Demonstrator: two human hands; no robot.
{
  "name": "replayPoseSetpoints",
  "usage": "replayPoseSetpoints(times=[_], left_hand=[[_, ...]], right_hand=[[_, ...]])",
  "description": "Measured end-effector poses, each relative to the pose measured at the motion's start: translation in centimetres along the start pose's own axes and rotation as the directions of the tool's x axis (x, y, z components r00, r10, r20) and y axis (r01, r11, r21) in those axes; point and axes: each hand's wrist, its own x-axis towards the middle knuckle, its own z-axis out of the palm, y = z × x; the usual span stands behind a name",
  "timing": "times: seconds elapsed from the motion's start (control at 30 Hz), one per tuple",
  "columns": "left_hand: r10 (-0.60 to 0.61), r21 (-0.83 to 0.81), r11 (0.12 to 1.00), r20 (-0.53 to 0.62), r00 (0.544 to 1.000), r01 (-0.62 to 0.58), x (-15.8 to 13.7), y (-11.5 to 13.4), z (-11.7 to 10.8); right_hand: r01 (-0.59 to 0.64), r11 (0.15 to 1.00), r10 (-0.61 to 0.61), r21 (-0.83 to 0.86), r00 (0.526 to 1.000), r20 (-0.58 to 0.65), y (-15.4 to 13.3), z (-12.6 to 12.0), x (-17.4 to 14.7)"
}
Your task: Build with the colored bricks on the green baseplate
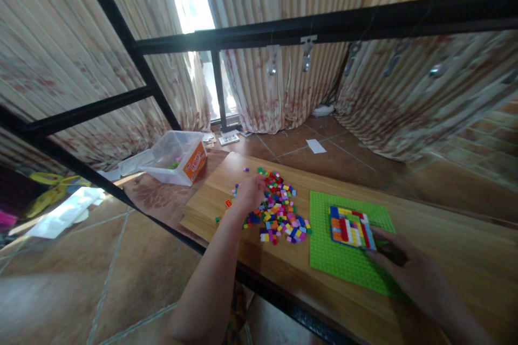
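Observation:
My left hand (251, 193) is in the loose pile of small coloured toy bricks (279, 207), its fingers bent down and drawn together. What they pinch, if anything, is too small to make out. On the right, my right hand (408, 264) grips the near right edge of a flat toy-brick build (350, 229), thumb on the near side and fingers behind. Rows of blue, orange, red, white and yellow bricks cover the build, which sits over the green studded baseplate (324, 259). Whether it is attached or slightly raised, I cannot tell.
A wooden board (210, 199) carries the bricks and baseplate. Beyond its left end stands a clear plastic box (170, 164) with an orange label and some green pieces inside. Black metal bars (251, 38) cross in front of striped curtains (279, 91). Paper (315, 146) lies on the tiled floor.

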Motion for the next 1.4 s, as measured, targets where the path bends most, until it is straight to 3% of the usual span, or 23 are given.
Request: replayPoseSetpoints(times=[0.2,0.5,0.67,0.87,1.07,1.4], left_hand=[[-0.014,0.066,0.998,-0.120,0.993,0.022,1.2,-0.3,0.6],[0.059,0.211,0.977,-0.079,0.995,-0.041,1.4,0.4,1.3],[-0.013,0.260,0.965,-0.076,0.997,0.032,1.0,0.3,0.9],[0.038,0.229,0.973,-0.219,0.975,0.014,1.5,0.1,1.2],[0.193,0.156,0.970,-0.034,0.981,-0.185,2.0,0.4,2.3],[0.065,0.011,0.998,-0.046,0.997,-0.064,1.5,0.7,1.3]], right_hand=[[0.035,0.999,-0.036,-0.023,0.999,-0.023,-0.5,0.0,-0.1],[-0.009,1.000,0.009,-0.026,1.000,0.000,-1.2,-0.1,-0.3],[0.001,1.000,-0.001,-0.022,1.000,-0.005,-1.7,-0.2,-0.3],[0.025,1.000,-0.025,-0.012,1.000,0.016,-1.6,-0.2,-0.5],[-0.004,1.000,0.004,-0.014,1.000,0.019,-1.4,-0.1,-0.4],[0.015,1.000,-0.015,-0.004,1.000,0.022,-1.8,-0.3,-0.5]])
